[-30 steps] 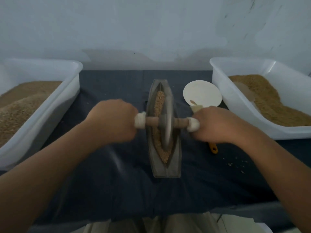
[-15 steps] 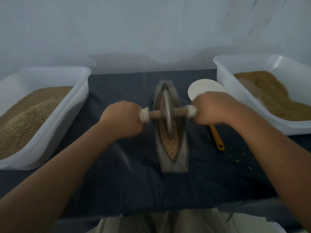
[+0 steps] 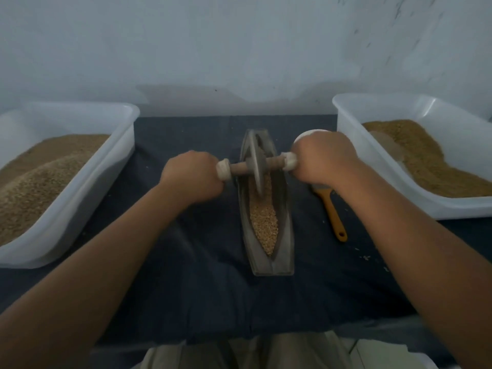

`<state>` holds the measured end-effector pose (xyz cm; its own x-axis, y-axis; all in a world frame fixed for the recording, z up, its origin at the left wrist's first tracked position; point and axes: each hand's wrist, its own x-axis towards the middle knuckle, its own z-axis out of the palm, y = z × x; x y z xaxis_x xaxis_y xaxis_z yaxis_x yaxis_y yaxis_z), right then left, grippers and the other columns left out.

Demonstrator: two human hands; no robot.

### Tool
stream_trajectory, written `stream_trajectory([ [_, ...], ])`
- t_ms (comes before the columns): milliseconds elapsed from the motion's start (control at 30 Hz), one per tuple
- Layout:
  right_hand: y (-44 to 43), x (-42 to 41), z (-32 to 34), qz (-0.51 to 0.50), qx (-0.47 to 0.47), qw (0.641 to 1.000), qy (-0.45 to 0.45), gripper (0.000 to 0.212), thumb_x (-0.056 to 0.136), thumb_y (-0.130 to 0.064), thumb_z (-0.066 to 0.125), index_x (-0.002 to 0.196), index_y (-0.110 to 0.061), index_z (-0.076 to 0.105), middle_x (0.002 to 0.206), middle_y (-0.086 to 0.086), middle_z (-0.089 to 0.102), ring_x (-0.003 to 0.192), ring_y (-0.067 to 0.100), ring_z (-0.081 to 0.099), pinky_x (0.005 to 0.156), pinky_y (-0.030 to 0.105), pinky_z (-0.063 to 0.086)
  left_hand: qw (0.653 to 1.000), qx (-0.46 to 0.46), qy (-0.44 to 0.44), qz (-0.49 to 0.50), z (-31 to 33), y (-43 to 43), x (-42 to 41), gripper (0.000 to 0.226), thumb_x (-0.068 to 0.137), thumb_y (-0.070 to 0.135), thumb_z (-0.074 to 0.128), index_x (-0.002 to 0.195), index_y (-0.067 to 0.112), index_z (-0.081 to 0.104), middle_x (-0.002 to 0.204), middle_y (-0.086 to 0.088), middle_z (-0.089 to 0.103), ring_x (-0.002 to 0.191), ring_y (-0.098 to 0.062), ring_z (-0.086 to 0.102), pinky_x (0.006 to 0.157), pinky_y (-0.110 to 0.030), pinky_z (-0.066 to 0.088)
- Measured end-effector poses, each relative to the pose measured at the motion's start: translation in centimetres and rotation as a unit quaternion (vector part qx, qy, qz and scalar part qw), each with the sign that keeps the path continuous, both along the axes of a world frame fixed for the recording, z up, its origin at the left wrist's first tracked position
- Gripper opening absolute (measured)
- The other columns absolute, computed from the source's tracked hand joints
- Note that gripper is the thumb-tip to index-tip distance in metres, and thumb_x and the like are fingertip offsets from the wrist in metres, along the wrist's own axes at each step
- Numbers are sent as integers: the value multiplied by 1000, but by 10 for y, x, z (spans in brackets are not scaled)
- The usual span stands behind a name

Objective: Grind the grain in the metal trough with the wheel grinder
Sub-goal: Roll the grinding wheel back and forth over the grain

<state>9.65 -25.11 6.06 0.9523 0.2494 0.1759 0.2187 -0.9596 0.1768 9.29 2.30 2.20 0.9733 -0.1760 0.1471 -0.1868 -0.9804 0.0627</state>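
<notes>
A boat-shaped metal trough [image 3: 286,243] lies lengthwise in the middle of the dark cloth. Tan grain [image 3: 264,222] fills its near half. The wheel grinder [image 3: 256,166], a grey metal disc on a wooden axle with pale end caps, stands in the trough's far half. My left hand [image 3: 190,175] grips the axle's left handle. My right hand [image 3: 323,159] grips the right handle. The grain under the disc is hidden.
A white tub [image 3: 87,179] of grain stands at the left, another white tub [image 3: 356,155] at the right. A brush with an orange handle [image 3: 334,214] lies right of the trough. A white dish [image 3: 302,135] peeks out behind my right hand. Loose grains [image 3: 366,258] dot the cloth.
Both hands have pushed the wheel away from me along the trough, from near its middle to its far half, uncovering the grain in the near half.
</notes>
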Motion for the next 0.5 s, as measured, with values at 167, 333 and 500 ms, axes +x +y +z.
stream_trajectory([
  [167,-25,-62,-7,-13,62,962,266,25,71,-52,62,63,-29,64,59,-14,66,51,-1,61,47,25,38,983,84,-110,-119,-1,17,-50,31,69,52,61,55,29,44,47,13,41,41,-5,35,46,-17,21],
  [333,-7,-13,-13,-19,39,999,16,35,90,-46,61,62,-26,55,62,-6,55,57,12,51,52,27,29,998,48,0,-42,20,-4,8,30,76,50,58,66,22,54,69,5,59,64,-23,59,60,-32,48],
  [500,1,12,-8,-34,21,999,-12,29,91,-39,61,66,-26,58,66,-5,56,58,12,48,52,27,29,999,45,2,-11,23,-11,17,26,79,45,61,71,21,57,73,2,61,66,-25,59,63,-34,50],
])
